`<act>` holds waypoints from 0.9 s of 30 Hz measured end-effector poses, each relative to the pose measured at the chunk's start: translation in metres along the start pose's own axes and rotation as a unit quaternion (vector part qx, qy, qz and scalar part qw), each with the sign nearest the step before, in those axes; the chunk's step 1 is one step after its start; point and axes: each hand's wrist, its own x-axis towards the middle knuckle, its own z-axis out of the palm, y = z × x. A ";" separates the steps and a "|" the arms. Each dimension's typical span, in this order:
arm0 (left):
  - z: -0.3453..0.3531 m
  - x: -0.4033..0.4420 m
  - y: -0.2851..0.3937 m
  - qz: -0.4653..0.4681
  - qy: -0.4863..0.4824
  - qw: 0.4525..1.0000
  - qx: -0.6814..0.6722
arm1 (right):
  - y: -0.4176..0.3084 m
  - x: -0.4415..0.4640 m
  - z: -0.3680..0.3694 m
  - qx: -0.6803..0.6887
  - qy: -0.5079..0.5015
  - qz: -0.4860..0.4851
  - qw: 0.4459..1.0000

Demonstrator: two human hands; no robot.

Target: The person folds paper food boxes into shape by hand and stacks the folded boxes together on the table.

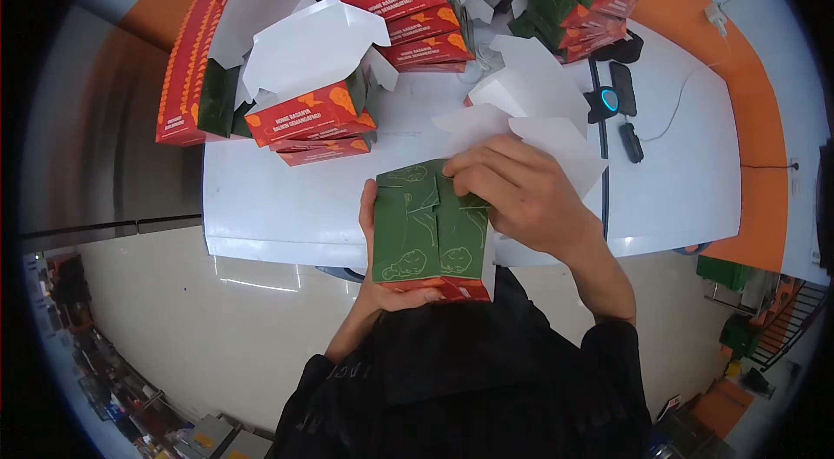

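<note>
A cardboard food box (pixel 407 229) is held up in front of my body, its green side with pale line drawings turned toward me. Red printing shows along its lower edge, and white flaps (pixel 565 146) stick out beyond it on the far right. My left hand (pixel 382 290) grips the box from the left and from below, thumb along the bottom edge. At the upper right, the curled fingers of my right hand (pixel 519 194) press on the green panels near their seam. The fingertips of that hand are partly hidden.
On the white table (pixel 269 207), stacked red boxes (pixel 308 116) with raised white flaps stand at left. More red stacks (pixel 408 7) and green-sided boxes (pixel 578 3) sit at the back. To the right lie a black phone (pixel 622 87), a round blue-lit device (pixel 607 100) and a cable.
</note>
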 end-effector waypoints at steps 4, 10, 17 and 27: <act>0.003 -0.005 -0.011 0.029 0.049 0.995 0.079 | 0.006 0.002 -0.003 -0.022 -0.016 -0.004 1.000; -0.010 -0.010 -0.034 0.094 0.018 0.986 0.135 | 0.011 0.009 -0.014 0.003 -0.069 -0.043 0.997; 0.010 0.005 -0.004 0.002 0.030 0.999 -0.042 | 0.021 0.025 0.007 0.059 0.025 -0.105 0.992; -0.029 0.012 -0.011 -0.236 0.299 0.892 -0.243 | 0.000 -0.033 -0.014 0.140 -0.356 0.102 0.918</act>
